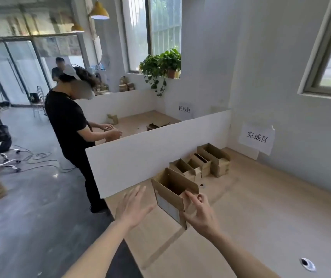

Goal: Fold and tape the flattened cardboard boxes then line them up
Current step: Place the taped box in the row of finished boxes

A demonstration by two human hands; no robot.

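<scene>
I read two paper signs, both placed relative to the white divider [160, 141]. The nearer sheet [257, 137], taped to the wall at the divider's right end, said 完成区. The smaller sheet [184, 109], on the wall beyond the divider, said 回收区. I could read nothing else.

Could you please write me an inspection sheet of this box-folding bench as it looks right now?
Surface: light wooden table, white divider behind.
Job's things: nearest box open-topped; row of boxes by the divider.
Clutter: tape roll, small and blurred.
Hands: left hand open, off the box; right hand pinches its near flap.
Cables: loose cables on the floor.
Surroundings: another person at the next bench; potted plant; wall sign.
</scene>
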